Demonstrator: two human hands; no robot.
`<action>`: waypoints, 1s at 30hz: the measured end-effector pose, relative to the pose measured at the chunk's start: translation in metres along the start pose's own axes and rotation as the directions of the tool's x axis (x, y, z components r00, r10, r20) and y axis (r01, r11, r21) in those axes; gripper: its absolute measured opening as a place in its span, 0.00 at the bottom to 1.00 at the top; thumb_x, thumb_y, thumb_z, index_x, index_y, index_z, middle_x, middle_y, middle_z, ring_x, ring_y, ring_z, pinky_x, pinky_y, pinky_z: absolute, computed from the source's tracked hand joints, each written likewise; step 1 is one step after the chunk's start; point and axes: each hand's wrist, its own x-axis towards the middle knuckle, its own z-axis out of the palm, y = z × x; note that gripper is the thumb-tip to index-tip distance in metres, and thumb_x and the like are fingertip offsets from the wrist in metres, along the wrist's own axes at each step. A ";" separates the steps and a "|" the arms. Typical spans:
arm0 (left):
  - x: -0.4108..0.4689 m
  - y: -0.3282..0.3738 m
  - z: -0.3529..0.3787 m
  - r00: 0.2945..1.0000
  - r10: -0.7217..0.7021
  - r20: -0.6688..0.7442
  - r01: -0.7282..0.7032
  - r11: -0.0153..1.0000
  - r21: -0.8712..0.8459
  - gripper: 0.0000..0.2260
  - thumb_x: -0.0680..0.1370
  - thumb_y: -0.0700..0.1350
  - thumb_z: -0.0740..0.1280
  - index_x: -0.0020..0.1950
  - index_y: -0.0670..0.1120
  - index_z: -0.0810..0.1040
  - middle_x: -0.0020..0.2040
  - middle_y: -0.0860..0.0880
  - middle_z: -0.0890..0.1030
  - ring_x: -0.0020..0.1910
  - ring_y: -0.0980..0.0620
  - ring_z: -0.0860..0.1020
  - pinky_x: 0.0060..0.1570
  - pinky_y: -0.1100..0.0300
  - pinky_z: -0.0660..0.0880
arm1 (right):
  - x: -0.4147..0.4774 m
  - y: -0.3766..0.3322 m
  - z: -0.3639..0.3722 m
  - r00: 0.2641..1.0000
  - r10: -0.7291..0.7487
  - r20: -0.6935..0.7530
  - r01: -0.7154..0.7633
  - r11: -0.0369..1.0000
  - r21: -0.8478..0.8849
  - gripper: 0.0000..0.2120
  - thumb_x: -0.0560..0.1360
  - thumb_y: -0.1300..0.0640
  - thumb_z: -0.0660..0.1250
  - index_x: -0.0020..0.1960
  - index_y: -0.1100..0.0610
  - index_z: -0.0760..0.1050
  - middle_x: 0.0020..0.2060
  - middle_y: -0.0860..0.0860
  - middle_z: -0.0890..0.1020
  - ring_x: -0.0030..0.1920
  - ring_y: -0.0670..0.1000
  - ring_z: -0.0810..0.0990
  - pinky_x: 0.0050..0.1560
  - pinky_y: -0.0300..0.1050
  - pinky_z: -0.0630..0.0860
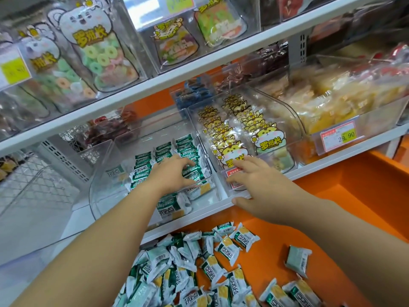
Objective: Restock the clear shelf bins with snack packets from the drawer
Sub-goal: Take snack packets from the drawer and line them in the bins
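Orange drawer [345, 220] below the shelf holds a loose pile of green-and-white snack packets [199, 271]. I see more of the same packets lined up in rows inside the clear bin [104, 180] on the shelf above. My left hand [174, 173] reaches into that bin, fingers bent down onto the rows; I cannot tell whether it holds one. My right hand [259, 180], fingers straight and spread, touches the front of the neighbouring bin [294, 122] of yellow cartoon bags [239, 129].

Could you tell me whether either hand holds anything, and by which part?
The right hand holds nothing; left hand curls onto green packets, grip unclear.
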 end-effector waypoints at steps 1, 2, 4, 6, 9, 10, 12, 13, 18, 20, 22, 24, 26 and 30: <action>-0.001 0.001 0.001 1.000 0.002 -0.013 -0.002 1.000 0.015 0.27 0.72 0.59 0.71 0.70 0.57 0.69 0.63 0.50 0.74 0.63 0.47 0.72 0.63 0.45 0.69 | 0.000 0.000 0.000 1.000 0.002 -0.007 -0.002 1.000 0.001 0.24 0.78 0.44 0.60 0.73 0.44 0.62 0.78 0.47 0.51 0.77 0.51 0.45 0.75 0.55 0.55; -0.001 0.002 0.002 1.000 0.000 -0.026 0.001 0.999 0.038 0.26 0.73 0.58 0.70 0.69 0.57 0.69 0.63 0.50 0.75 0.63 0.48 0.72 0.63 0.46 0.69 | 0.001 -0.001 0.001 1.000 0.003 -0.014 -0.003 1.000 0.003 0.24 0.78 0.44 0.60 0.73 0.44 0.62 0.78 0.47 0.51 0.77 0.51 0.46 0.74 0.55 0.55; 0.000 0.006 0.001 0.998 -0.002 -0.062 0.008 0.995 0.098 0.25 0.74 0.58 0.69 0.70 0.58 0.69 0.64 0.50 0.74 0.63 0.48 0.73 0.64 0.47 0.66 | 0.001 -0.001 0.002 1.000 0.004 -0.024 -0.004 1.000 0.004 0.23 0.78 0.44 0.60 0.73 0.44 0.63 0.77 0.47 0.51 0.77 0.51 0.46 0.74 0.55 0.55; 0.001 0.009 -0.001 0.996 0.004 -0.084 0.009 0.987 0.159 0.25 0.75 0.59 0.67 0.70 0.58 0.68 0.65 0.50 0.73 0.64 0.47 0.72 0.64 0.47 0.63 | 0.001 -0.001 0.003 1.000 0.005 -0.029 -0.005 1.000 -0.001 0.23 0.78 0.44 0.60 0.73 0.44 0.63 0.77 0.47 0.51 0.77 0.51 0.45 0.74 0.55 0.55; -0.001 0.012 -0.004 0.997 0.010 -0.078 0.005 0.981 0.192 0.25 0.75 0.60 0.67 0.71 0.58 0.68 0.65 0.51 0.73 0.64 0.47 0.72 0.64 0.48 0.62 | -0.001 -0.002 0.004 0.999 0.000 -0.051 0.000 1.000 0.002 0.23 0.79 0.45 0.60 0.73 0.45 0.62 0.78 0.47 0.50 0.77 0.50 0.44 0.75 0.54 0.54; -0.003 0.012 -0.006 0.998 -0.002 -0.069 0.013 0.986 0.165 0.25 0.74 0.60 0.67 0.70 0.58 0.69 0.65 0.51 0.73 0.64 0.48 0.72 0.64 0.48 0.63 | -0.001 -0.003 0.006 0.997 -0.011 -0.072 0.011 1.000 0.008 0.23 0.79 0.45 0.59 0.73 0.45 0.63 0.78 0.47 0.50 0.77 0.50 0.43 0.75 0.53 0.53; -0.009 0.010 -0.009 0.996 -0.047 -0.082 0.048 0.999 0.021 0.24 0.74 0.59 0.69 0.69 0.56 0.71 0.65 0.52 0.75 0.63 0.49 0.73 0.64 0.48 0.67 | -0.005 -0.010 0.011 0.989 -0.062 -0.137 0.066 0.998 0.023 0.21 0.80 0.47 0.59 0.72 0.47 0.65 0.77 0.47 0.51 0.77 0.49 0.44 0.75 0.50 0.50; -0.014 0.009 -0.011 0.990 -0.073 -0.123 0.064 0.995 -0.077 0.23 0.74 0.58 0.69 0.68 0.55 0.72 0.64 0.52 0.75 0.61 0.49 0.74 0.63 0.48 0.69 | -0.007 -0.014 0.014 0.976 -0.105 -0.189 0.114 0.993 0.039 0.20 0.80 0.49 0.60 0.71 0.48 0.68 0.77 0.47 0.54 0.76 0.49 0.48 0.74 0.48 0.52; -0.078 0.021 0.009 0.768 -0.085 -0.634 -0.195 0.913 -0.359 0.10 0.79 0.43 0.65 0.58 0.48 0.79 0.49 0.55 0.77 0.48 0.56 0.76 0.51 0.57 0.74 | -0.008 -0.029 0.037 0.965 -0.217 -0.148 0.237 0.963 0.131 0.13 0.80 0.52 0.60 0.63 0.49 0.75 0.59 0.45 0.78 0.60 0.47 0.73 0.59 0.45 0.73; -0.107 0.024 0.035 0.731 -0.002 -0.683 -0.295 0.901 -0.318 0.09 0.78 0.43 0.62 0.54 0.46 0.80 0.46 0.54 0.78 0.44 0.57 0.76 0.45 0.59 0.74 | -0.005 -0.027 0.054 0.983 -0.185 -0.005 0.184 0.974 0.132 0.14 0.80 0.52 0.59 0.64 0.48 0.74 0.59 0.44 0.78 0.58 0.45 0.75 0.56 0.41 0.73; -0.129 0.019 0.067 0.759 0.085 -0.645 -0.325 0.908 -0.263 0.11 0.77 0.45 0.60 0.52 0.47 0.81 0.46 0.54 0.80 0.45 0.57 0.76 0.43 0.59 0.74 | -0.003 -0.022 0.075 0.982 -0.150 0.118 0.139 0.985 0.099 0.13 0.80 0.51 0.60 0.64 0.48 0.74 0.60 0.44 0.78 0.56 0.46 0.76 0.52 0.39 0.73; -0.142 0.008 0.098 0.821 0.119 -0.559 -0.287 0.932 -0.222 0.11 0.77 0.47 0.59 0.51 0.49 0.81 0.46 0.55 0.81 0.45 0.59 0.76 0.42 0.60 0.73 | -0.001 -0.015 0.099 0.964 -0.117 0.238 0.107 0.993 0.054 0.12 0.80 0.51 0.60 0.62 0.48 0.75 0.58 0.47 0.79 0.54 0.48 0.77 0.52 0.44 0.76; -0.148 -0.004 0.121 0.929 0.045 -0.366 -0.150 0.953 -0.263 0.11 0.79 0.47 0.60 0.54 0.51 0.80 0.48 0.56 0.80 0.43 0.58 0.76 0.42 0.61 0.74 | 0.002 -0.009 0.118 0.945 -0.083 0.318 0.082 0.996 0.016 0.11 0.80 0.51 0.60 0.61 0.49 0.75 0.57 0.49 0.80 0.53 0.50 0.77 0.51 0.48 0.77; -0.144 -0.036 0.173 0.983 -0.077 0.165 0.125 0.943 -0.307 0.11 0.80 0.48 0.60 0.62 0.54 0.75 0.60 0.55 0.75 0.49 0.56 0.76 0.48 0.60 0.73 | 0.011 -0.006 0.146 0.918 -0.057 0.392 0.066 0.998 -0.010 0.13 0.80 0.52 0.60 0.63 0.49 0.74 0.59 0.50 0.79 0.55 0.52 0.78 0.54 0.51 0.77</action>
